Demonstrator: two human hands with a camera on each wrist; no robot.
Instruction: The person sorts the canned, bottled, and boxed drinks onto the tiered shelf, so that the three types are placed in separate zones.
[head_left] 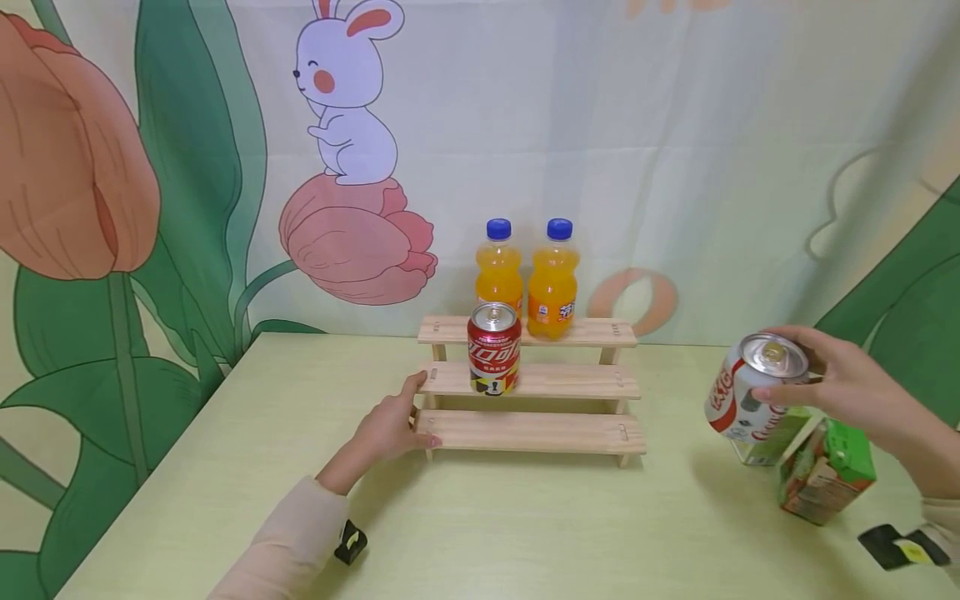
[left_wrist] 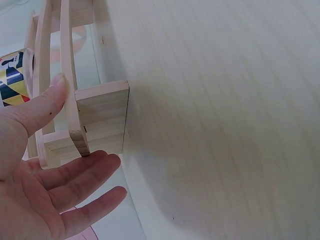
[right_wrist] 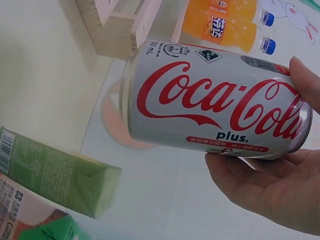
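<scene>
A silver-white Coca-Cola can (head_left: 756, 392) is held tilted in my right hand (head_left: 855, 379), thumb and fingers around its upper end. It hangs above the right side of the table, over two drink cartons. My left hand (head_left: 390, 425) holds the left end of a three-step wooden rack (head_left: 525, 431). In the left wrist view the thumb (left_wrist: 47, 107) lies on the front boards, and the other fingers (left_wrist: 85, 185) reach past the board ends. A red cola can (head_left: 495, 350) stands upright on the middle step, towards its left end.
Two orange soda bottles (head_left: 553, 292) with blue caps stand on the top step; the red can partly covers the left one. Beneath the right hand are a green-topped carton (head_left: 825, 471) and a pale green carton (right_wrist: 55, 172). A printed curtain (head_left: 675, 167) hangs behind the table (head_left: 525, 533).
</scene>
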